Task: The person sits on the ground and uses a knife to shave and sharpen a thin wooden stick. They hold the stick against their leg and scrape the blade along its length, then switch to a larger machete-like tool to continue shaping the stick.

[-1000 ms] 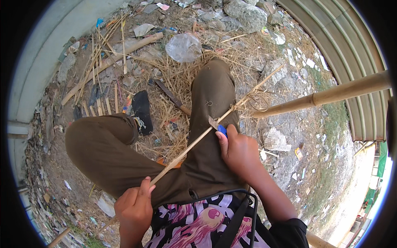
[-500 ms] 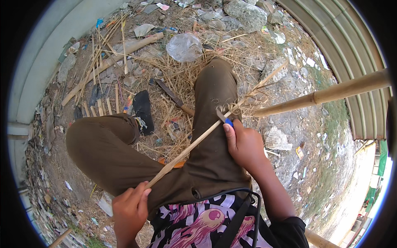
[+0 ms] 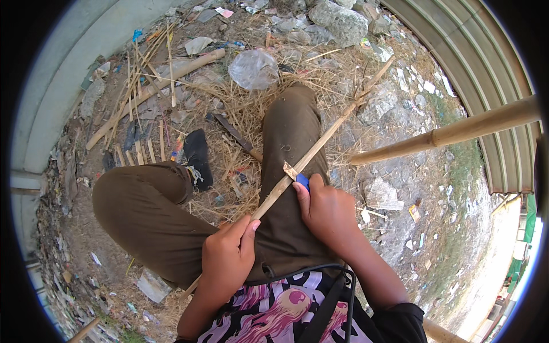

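Note:
A long pale bamboo strip slants across my lap, its split, curled far end pointing up and right. My left hand is wrapped round its lower part, with the near end sticking out below the fist. Gripped in my right hand is a small knife with a blue handle. Its short blade lies against the strip over my right thigh, and my right thumb is pressed close to the strip. Small curled shavings show on my trouser leg.
Beyond my left shin a large dark-bladed knife lies on straw. Bamboo sticks and a thick bamboo pole are at far left. Another pole juts in from the right. A clear plastic bag and rocks lie ahead.
My left hand has moved up and right along my lap, closer to my right hand. The knife has come back toward me, lower on the strip; shavings no longer bunch at the blade.

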`<control>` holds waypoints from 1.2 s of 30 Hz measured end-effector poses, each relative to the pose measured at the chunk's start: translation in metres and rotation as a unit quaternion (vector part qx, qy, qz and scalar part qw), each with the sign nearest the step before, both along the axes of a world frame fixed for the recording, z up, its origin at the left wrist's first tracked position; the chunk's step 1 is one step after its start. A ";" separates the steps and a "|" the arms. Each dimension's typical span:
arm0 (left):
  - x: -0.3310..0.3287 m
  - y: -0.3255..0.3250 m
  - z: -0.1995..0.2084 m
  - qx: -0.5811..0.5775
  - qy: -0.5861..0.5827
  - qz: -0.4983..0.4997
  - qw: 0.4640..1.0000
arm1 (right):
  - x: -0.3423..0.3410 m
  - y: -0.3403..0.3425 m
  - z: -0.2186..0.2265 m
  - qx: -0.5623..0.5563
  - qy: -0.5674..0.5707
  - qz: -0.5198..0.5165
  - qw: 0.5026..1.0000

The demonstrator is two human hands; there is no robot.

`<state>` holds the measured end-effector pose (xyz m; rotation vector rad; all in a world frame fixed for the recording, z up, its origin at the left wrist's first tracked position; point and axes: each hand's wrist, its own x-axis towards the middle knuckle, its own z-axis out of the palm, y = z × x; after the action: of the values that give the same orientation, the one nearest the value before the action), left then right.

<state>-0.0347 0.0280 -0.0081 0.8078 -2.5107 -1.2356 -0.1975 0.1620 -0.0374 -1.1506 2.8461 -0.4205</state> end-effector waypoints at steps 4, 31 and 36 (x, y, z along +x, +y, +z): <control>0.003 -0.002 0.021 0.051 -0.074 -0.009 0.996 | 0.000 0.002 -0.001 0.007 0.011 0.000 1.000; 0.115 -0.039 0.056 0.167 -0.153 0.075 0.971 | -0.010 0.013 -0.003 -0.024 0.004 -0.018 1.000; 0.085 -0.036 0.041 0.177 -0.154 0.057 0.970 | -0.001 0.007 0.000 -0.020 0.004 -0.002 1.000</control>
<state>0.0501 -0.0077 0.0324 1.2973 -2.4542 -1.6564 -0.1988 0.1692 -0.0378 -1.1569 2.8593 -0.4769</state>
